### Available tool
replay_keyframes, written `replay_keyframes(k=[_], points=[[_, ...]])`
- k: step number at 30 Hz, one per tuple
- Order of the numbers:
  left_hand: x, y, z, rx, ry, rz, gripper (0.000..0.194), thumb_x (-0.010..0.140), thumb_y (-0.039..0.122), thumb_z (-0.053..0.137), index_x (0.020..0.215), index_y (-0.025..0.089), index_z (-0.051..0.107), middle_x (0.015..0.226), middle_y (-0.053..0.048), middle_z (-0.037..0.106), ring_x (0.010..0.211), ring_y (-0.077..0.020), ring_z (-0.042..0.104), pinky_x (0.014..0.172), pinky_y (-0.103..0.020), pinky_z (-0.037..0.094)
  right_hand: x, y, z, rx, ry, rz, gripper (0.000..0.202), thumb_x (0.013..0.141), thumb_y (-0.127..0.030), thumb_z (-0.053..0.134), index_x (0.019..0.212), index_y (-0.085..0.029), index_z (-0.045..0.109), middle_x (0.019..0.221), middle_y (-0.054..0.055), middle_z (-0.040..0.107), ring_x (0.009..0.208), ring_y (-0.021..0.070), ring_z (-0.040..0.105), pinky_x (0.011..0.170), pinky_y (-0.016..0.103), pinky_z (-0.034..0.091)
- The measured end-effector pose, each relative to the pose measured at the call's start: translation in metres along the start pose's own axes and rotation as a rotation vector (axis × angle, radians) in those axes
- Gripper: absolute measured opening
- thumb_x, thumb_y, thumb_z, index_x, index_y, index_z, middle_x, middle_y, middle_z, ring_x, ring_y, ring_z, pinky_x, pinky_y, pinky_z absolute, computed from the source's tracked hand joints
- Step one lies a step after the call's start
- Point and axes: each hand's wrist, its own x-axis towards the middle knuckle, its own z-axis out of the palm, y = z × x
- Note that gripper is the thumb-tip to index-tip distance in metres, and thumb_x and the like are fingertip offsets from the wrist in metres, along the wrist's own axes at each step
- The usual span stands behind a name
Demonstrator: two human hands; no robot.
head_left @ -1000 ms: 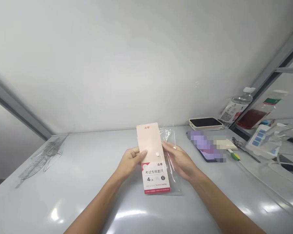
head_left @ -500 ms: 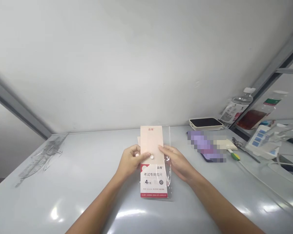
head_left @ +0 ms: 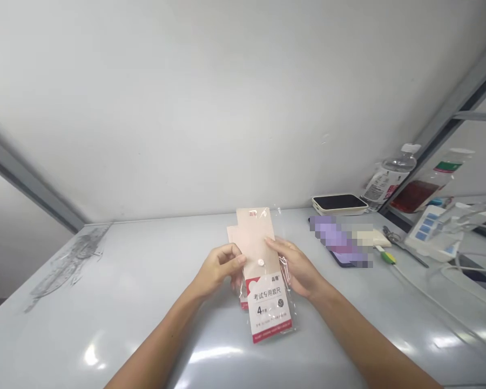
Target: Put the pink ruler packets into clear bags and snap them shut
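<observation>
A pink and white packet (head_left: 268, 310) in a clear sleeve, with a red bottom band and a round white button, is held tilted over the grey table. Behind its left side shows part of a second pink packet (head_left: 232, 234). My left hand (head_left: 222, 268) pinches at the left edges, its thumb near the button; its other fingers are partly hidden behind. On the right, my right hand (head_left: 299, 267) grips the front packet's edge, thumb on the front and fingers behind the clear plastic.
To the right lie a white-cased phone (head_left: 340, 203), a blurred purple item (head_left: 336, 237), a cable with a green-yellow plug (head_left: 387, 257) and a white power strip (head_left: 433, 232). Two bottles (head_left: 389, 181) stand by the metal frame. A dark drawing (head_left: 71, 265) marks the table's left.
The front packet has tilted, its lower end swinging right and nearer me. More of the packet behind it now shows on the left. My left thumb has moved off the button.
</observation>
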Motion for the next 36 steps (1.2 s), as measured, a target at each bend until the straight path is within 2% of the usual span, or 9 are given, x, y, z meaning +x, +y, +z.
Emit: replay_keyframes(k=[5,9,15,20,23,27,31,36], points=[[0.002,-0.002,-0.001,-0.016,-0.008,0.017,0.028,0.078,0.037,0.054,0.064,0.017,0.04,0.049,0.004,0.052,0.04,-0.0068,0.047,0.041,-0.019,0.033,0.001,0.004,-0.001,-0.014,-0.051,0.042,0.034,0.077,-0.035,0.059,0.099,-0.01,0.062,0.085,0.011,0.069,0.076,0.0237,0.065,0.07,0.035,0.049],[0.003,-0.004,0.002,0.012,-0.025,-0.003,0.028,0.078,0.038,0.055,0.066,0.017,0.039,0.053,0.005,0.051,0.041,-0.0061,0.046,0.041,-0.019,0.032,0.001,0.008,0.001,-0.053,-0.035,0.048,0.035,0.076,-0.037,0.059,0.102,-0.013,0.062,0.087,0.011,0.069,0.074,0.0243,0.065,0.069,0.037,0.05],[0.001,0.001,0.009,0.169,0.12,0.073,0.026,0.079,0.039,0.052,0.068,0.016,0.044,0.056,0.004,0.049,0.048,-0.0066,0.046,0.046,-0.019,0.036,0.004,0.01,0.0,-0.136,0.059,-0.016,0.035,0.075,-0.04,0.06,0.095,-0.012,0.064,0.083,0.011,0.069,0.071,0.0228,0.065,0.065,0.033,0.05],[0.0,0.003,0.01,0.146,0.038,0.075,0.031,0.085,0.044,0.039,0.079,0.016,0.05,0.058,0.001,0.053,0.05,-0.01,0.052,0.047,-0.022,0.041,0.004,0.006,-0.002,-0.169,0.118,-0.073,0.036,0.074,-0.042,0.06,0.092,-0.011,0.065,0.084,0.011,0.069,0.073,0.0228,0.064,0.068,0.033,0.049],[0.001,0.001,0.012,0.055,0.037,0.058,0.025,0.081,0.042,0.048,0.077,0.018,0.043,0.062,0.002,0.054,0.051,-0.0092,0.052,0.045,-0.02,0.04,0.002,0.005,-0.001,-0.151,0.093,-0.088,0.036,0.075,-0.041,0.059,0.095,-0.012,0.064,0.082,0.01,0.069,0.07,0.0223,0.064,0.066,0.033,0.049],[0.003,-0.003,0.017,-0.061,0.005,0.018,0.03,0.075,0.037,0.059,0.077,0.02,0.034,0.069,0.002,0.056,0.056,-0.0097,0.054,0.046,-0.019,0.039,0.001,0.007,0.003,-0.172,0.084,-0.096,0.038,0.073,-0.041,0.061,0.097,-0.012,0.064,0.08,0.01,0.069,0.067,0.022,0.064,0.062,0.032,0.05],[0.002,-0.004,0.02,-0.052,-0.036,0.007,0.025,0.077,0.037,0.057,0.086,0.018,0.045,0.073,-0.001,0.057,0.063,-0.0116,0.055,0.052,-0.021,0.04,0.001,0.011,0.004,-0.196,0.054,-0.142,0.04,0.072,-0.042,0.061,0.097,-0.011,0.064,0.08,0.01,0.069,0.066,0.0222,0.064,0.059,0.032,0.049],[-0.001,-0.002,0.021,0.032,-0.048,0.039,0.028,0.079,0.04,0.051,0.078,0.013,0.056,0.07,-0.002,0.055,0.063,-0.0121,0.052,0.057,-0.024,0.04,0.001,0.012,0.002,-0.307,0.058,-0.211,0.035,0.075,-0.041,0.059,0.092,-0.011,0.065,0.075,0.009,0.068,0.064,0.0203,0.063,0.058,0.031,0.049]])
